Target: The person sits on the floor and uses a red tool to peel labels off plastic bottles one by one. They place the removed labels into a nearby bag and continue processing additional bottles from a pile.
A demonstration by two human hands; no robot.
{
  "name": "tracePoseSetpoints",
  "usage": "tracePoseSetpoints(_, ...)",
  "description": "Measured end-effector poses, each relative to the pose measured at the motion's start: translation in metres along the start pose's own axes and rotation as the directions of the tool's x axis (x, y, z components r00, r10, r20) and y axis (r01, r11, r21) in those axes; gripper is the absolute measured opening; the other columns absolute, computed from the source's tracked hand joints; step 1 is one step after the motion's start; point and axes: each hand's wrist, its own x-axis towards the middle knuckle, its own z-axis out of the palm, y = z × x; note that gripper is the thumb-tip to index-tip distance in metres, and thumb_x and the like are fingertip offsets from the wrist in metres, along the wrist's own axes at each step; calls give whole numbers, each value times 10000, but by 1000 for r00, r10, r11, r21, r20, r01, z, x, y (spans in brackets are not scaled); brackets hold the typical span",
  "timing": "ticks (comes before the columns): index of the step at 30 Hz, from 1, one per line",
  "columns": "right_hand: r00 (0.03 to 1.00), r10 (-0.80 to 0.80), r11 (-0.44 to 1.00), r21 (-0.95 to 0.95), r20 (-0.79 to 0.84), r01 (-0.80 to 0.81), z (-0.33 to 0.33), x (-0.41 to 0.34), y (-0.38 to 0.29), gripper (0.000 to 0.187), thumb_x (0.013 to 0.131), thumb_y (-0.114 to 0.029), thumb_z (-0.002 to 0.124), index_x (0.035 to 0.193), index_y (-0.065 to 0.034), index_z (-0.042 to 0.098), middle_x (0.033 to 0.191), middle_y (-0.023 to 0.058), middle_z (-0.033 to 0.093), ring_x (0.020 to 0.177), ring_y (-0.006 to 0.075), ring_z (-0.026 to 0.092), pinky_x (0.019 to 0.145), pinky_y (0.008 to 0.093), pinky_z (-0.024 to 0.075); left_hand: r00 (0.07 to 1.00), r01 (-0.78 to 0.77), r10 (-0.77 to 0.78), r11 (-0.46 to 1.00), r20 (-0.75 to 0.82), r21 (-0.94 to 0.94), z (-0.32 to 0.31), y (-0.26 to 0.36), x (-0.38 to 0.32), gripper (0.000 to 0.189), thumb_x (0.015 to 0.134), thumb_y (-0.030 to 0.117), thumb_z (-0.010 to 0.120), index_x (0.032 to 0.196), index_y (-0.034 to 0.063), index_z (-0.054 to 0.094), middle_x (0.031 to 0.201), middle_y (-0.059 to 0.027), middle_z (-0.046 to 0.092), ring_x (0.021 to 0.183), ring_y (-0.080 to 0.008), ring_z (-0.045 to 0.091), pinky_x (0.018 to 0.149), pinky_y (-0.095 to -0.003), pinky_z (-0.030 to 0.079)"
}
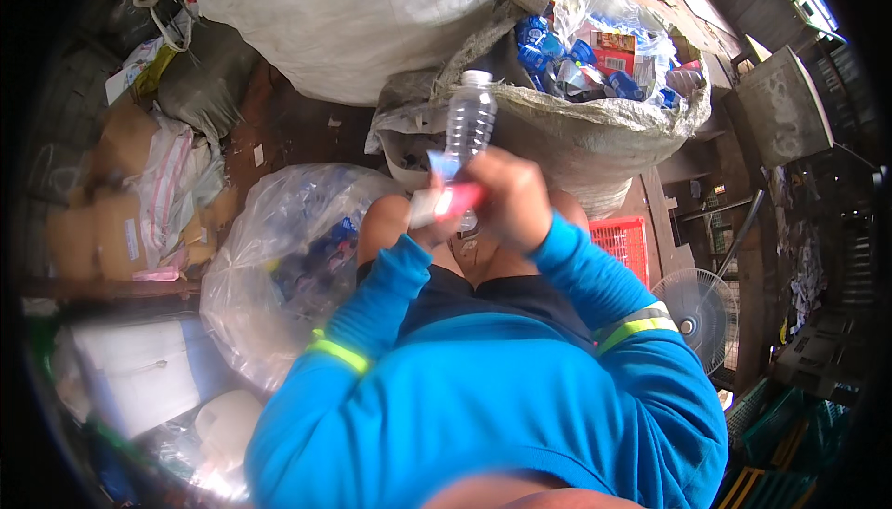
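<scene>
A clear plastic bottle [472, 119], uncapped and nearly upright in the picture, is in my left hand [435, 229] between my knees. A blue and white piece, perhaps its label, shows at the bottle's middle. My right hand [512, 195], blurred, is closed over the bottle's near side on a red-handled tool [456, 202] with a pale end, whose kind I cannot tell. The fingers of my left hand are mostly hidden behind that tool.
An open woven sack [585, 126] of blue labels and wrappers stands ahead right. A clear plastic bag [244, 230] of mixed bits lies left of my knees. Nearby are a red plastic crate [620, 244], a fan [697, 321], cardboard [118, 237] and a large white sack [348, 21].
</scene>
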Motion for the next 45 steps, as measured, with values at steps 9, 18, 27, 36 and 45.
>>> tracePoseSetpoints(9,849,332,696,-501,-410,-515,-94,65,189,163,831,-261,594,933,-157,666,898,122,653,795,352,636,670,440,513,905,425,-278,549,323,-719,-29,24,-24,695,716,69,629,1352,31,351,1191,-119,539,1077,-210,556,945,-343,457)
tracePoseSetpoints(18,863,397,603,-620,-312,-502,-122,46,198,350,793,-487,658,1040,-244,705,1068,97,637,856,288,657,709,389,524,792,606,-210,384,573,-696,-18,29,-54,832,777,483,709,1368,32,334,1169,-119,544,1066,-196,552,899,-329,480)
tracePoseSetpoints(27,621,414,883,-129,665,-451,-89,55,46,509,871,-483,588,809,14,677,588,90,600,583,197,593,592,352,471,808,488,-125,690,576,-535,-19,54,-43,832,793,454,707,1389,27,312,1077,-100,598,1026,-183,568,912,-313,453)
tracePoseSetpoints(36,770,122,810,386,626,-442,-81,25,45,314,826,-290,682,931,5,654,687,80,635,649,125,581,618,304,470,546,787,-15,350,837,-507,-36,49,-63,924,744,433,748,1423,48,253,1160,-163,563,1002,-231,598,910,-341,475)
tracePoseSetpoints(45,737,131,870,280,664,-407,-76,26,18,268,842,-238,622,910,18,666,655,117,625,612,141,592,592,326,479,972,165,-72,888,224,-429,-11,107,-37,1104,651,327,833,1467,61,138,1215,-178,524,1073,-281,569,937,-394,454)
